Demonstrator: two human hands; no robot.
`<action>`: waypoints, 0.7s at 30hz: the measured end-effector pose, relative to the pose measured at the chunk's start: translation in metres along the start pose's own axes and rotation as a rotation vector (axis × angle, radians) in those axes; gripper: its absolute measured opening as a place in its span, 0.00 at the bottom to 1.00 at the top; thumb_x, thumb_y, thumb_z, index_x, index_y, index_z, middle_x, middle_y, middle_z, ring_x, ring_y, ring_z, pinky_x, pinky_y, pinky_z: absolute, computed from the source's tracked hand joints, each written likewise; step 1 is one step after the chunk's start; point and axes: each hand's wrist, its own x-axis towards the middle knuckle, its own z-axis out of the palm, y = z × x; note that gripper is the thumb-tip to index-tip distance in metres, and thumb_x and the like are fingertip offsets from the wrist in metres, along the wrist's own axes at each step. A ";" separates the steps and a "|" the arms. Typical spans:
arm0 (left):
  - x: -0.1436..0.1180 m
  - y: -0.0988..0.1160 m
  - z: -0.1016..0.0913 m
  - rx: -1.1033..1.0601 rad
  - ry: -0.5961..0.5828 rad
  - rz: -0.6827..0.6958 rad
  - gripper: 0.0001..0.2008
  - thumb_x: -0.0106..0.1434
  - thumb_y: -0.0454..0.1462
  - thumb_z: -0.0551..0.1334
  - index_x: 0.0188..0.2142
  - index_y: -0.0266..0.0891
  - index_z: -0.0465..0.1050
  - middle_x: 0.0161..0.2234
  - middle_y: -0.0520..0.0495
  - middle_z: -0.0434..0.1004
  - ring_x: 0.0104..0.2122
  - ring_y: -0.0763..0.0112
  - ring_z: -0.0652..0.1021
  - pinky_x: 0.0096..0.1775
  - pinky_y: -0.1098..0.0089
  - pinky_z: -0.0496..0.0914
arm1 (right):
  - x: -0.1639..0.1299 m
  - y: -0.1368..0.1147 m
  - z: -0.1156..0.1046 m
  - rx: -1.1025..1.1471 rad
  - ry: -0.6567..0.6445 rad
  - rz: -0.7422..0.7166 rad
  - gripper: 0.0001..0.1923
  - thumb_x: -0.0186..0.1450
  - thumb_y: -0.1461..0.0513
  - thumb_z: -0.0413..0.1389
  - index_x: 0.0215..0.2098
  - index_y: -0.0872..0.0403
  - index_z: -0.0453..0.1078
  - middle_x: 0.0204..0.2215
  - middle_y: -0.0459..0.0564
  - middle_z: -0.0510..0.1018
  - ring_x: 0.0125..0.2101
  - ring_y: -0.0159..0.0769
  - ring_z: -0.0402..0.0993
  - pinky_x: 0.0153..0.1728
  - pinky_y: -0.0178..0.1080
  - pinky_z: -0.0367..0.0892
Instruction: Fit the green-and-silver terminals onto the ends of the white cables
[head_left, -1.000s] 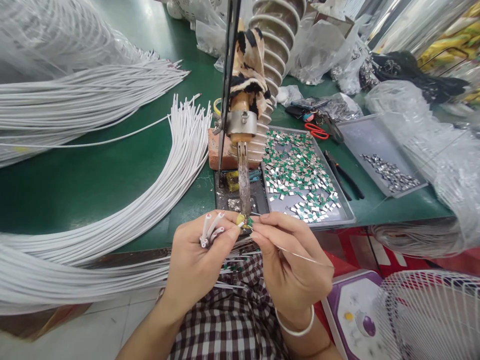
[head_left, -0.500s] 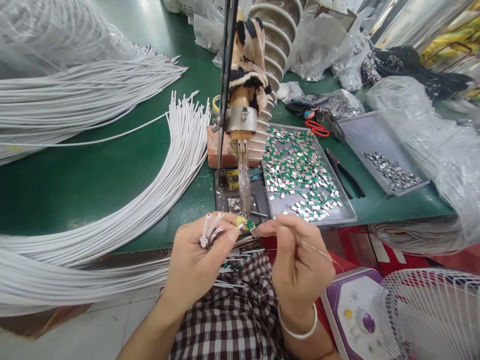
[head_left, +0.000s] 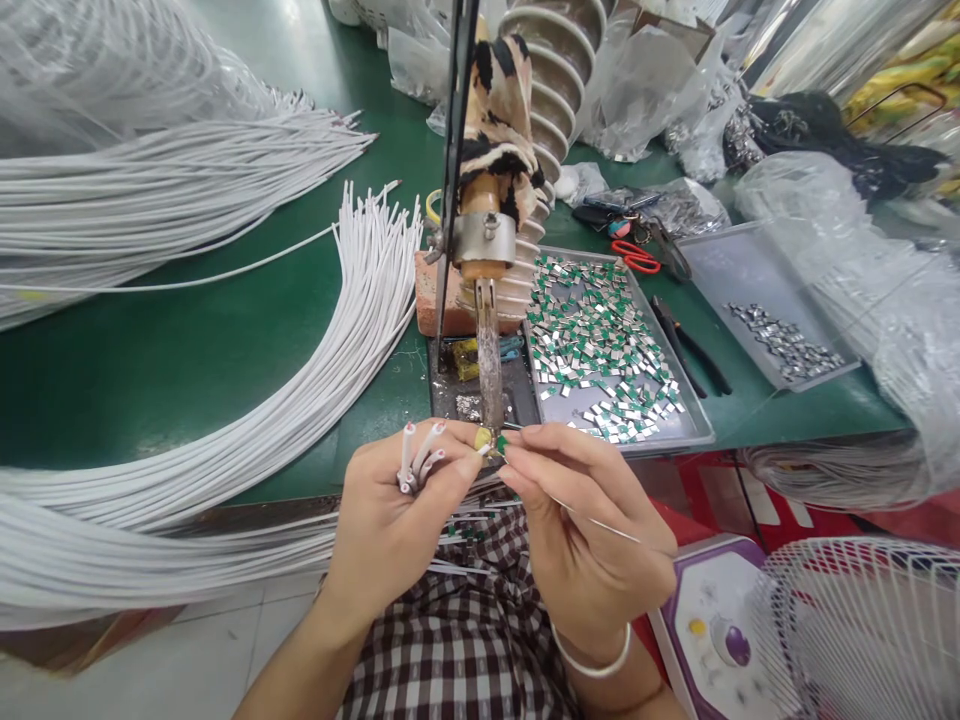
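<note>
My left hand (head_left: 401, 515) is closed around several white cables (head_left: 409, 455), whose cut ends stick up above the fist. One cable end shows between its thumb and a yellow-covered fingertip (head_left: 482, 438). Right under the tip of a clamped soldering iron (head_left: 489, 360), that end meets a small connector with a green board (head_left: 501, 444). My right hand (head_left: 592, 530) is closed, its fingertips at the connector, mostly covering it. A thin solder wire (head_left: 596, 521) runs through its fingers and trails across the palm.
A tray of green-board connectors (head_left: 600, 340) lies right of the iron, with pliers (head_left: 690, 345) and a tray of small metal parts (head_left: 784, 340) beyond. Bundled white cables (head_left: 300, 390) spread leftward. Behind the iron sits a brick (head_left: 435, 300). A fan (head_left: 862, 620) stands lower right.
My right hand has moved left and in to the iron's tip, its fingers now covering most of the connector. The left hand has barely moved and still holds the cables.
</note>
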 end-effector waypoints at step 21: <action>0.005 0.003 -0.002 0.101 -0.211 -0.109 0.13 0.64 0.32 0.60 0.22 0.39 0.70 0.25 0.52 0.75 0.27 0.72 0.73 0.31 0.72 0.66 | -0.005 0.010 -0.003 0.139 -0.245 0.294 0.13 0.70 0.69 0.53 0.33 0.53 0.77 0.29 0.45 0.83 0.30 0.31 0.79 0.34 0.34 0.73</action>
